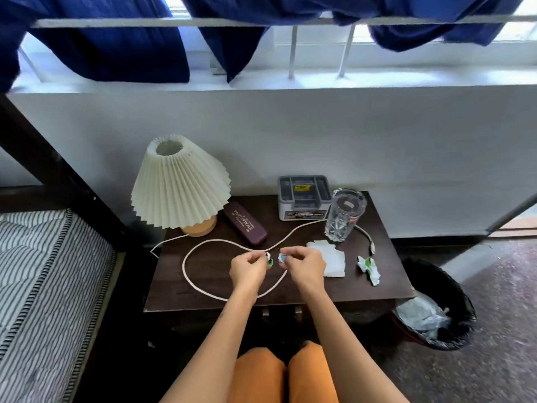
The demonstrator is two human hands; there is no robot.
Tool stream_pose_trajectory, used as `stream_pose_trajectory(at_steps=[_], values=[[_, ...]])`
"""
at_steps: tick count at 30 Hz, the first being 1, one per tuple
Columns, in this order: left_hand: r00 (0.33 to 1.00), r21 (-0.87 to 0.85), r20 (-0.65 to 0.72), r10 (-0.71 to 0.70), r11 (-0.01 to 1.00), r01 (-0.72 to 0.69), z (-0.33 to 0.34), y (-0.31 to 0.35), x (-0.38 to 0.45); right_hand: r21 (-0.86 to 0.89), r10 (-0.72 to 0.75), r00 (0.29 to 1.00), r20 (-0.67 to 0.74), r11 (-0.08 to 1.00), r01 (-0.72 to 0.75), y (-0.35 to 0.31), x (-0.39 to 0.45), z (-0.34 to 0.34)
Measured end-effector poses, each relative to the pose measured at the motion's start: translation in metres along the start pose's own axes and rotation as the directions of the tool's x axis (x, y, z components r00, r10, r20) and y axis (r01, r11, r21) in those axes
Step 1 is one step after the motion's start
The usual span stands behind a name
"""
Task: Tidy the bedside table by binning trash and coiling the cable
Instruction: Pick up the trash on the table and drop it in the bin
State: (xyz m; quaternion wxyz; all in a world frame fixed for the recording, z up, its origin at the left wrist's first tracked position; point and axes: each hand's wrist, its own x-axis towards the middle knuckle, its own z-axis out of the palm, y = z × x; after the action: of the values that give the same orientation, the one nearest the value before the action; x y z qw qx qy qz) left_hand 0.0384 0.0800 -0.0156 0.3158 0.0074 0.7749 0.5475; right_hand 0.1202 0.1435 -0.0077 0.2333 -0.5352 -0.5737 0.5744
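- The left hand (pixel 247 267) hovers over the middle of the table (pixel 174 289), its grip pinched closed on a small scrap of wrapper (pixel 269 258) with green, white and black showing at the fingertips.
- The right hand (pixel 305 264) is just beside it, its grip likewise pinched closed on a second small scrap (pixel 282 258), white and blue; the two scraps are near each other but apart.
- The white cable (pixel 191 282) lies loose on the table in a large loop under both hands; it crosses itself just behind the fingertips, and neither grip holds it.
- From the crossing, one run goes back and right, passing behind the glass (pixel 344 215), and ends at a plug (pixel 372 249) near the right edge.
- A crumpled white tissue (pixel 334 257) lies flat just right of the right hand.
- A crumpled green-and-white wrapper (pixel 369 269) lies further right, near the table's edge.
- A black-lined bin (pixel 436 303) stands on the floor beside the table's right front corner, with crumpled plastic inside.
- At the back stand a pleated lamp (pixel 178 183), a dark glasses case (pixel 245 223) and a grey box (pixel 303 197).
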Motion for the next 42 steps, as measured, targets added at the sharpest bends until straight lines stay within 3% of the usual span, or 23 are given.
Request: stream_pose_trajectory(at_steps=[4,10,14,18,24,30,35,38,42], values=[[0.984,-0.170,0.175,-0.046,0.983,0.076,0.039,0.008,-0.032,0.052,0.004,0.999,-0.049,0.999,-0.001,0.008,-0.008,-0.043],[0.964,0.009,0.257,0.070,0.997,-0.075,0.113,0.003,-0.083,0.184,0.038,0.978,-0.207,0.983,0.001,0.035,-0.013,-0.136],[0.934,0.092,0.331,0.137,0.980,-0.177,0.169,-0.011,-0.118,0.177,0.029,0.948,-0.318,0.984,0.029,0.054,-0.011,-0.191],[0.897,0.147,0.427,0.115,0.970,-0.194,0.222,-0.028,-0.145,0.110,0.071,0.868,-0.492,0.994,-0.019,0.079,-0.003,-0.241],[0.883,0.318,0.452,0.125,0.903,-0.290,0.283,-0.047,-0.161,-0.015,0.096,0.741,-0.665,0.990,-0.141,0.106,0.013,-0.290],[0.867,0.413,0.498,0.028,0.871,-0.266,0.327,-0.052,-0.152,-0.181,0.027,0.733,-0.679,0.962,-0.203,0.119,0.033,-0.311],[0.764,0.471,0.638,-0.100,0.835,-0.284,0.348,-0.044,-0.139,-0.341,0.039,0.832,-0.553,0.901,-0.269,0.118,0.055,-0.324],[0.699,0.427,0.706,-0.117,0.857,-0.289,0.342,-0.040,-0.132,-0.380,0.078,0.841,-0.535,0.867,-0.322,0.113,0.060,-0.323],[0.763,0.335,0.646,-0.020,0.905,-0.260,0.321,-0.033,-0.126,-0.374,0.055,0.840,-0.541,0.878,-0.298,0.104,0.055,-0.309]])
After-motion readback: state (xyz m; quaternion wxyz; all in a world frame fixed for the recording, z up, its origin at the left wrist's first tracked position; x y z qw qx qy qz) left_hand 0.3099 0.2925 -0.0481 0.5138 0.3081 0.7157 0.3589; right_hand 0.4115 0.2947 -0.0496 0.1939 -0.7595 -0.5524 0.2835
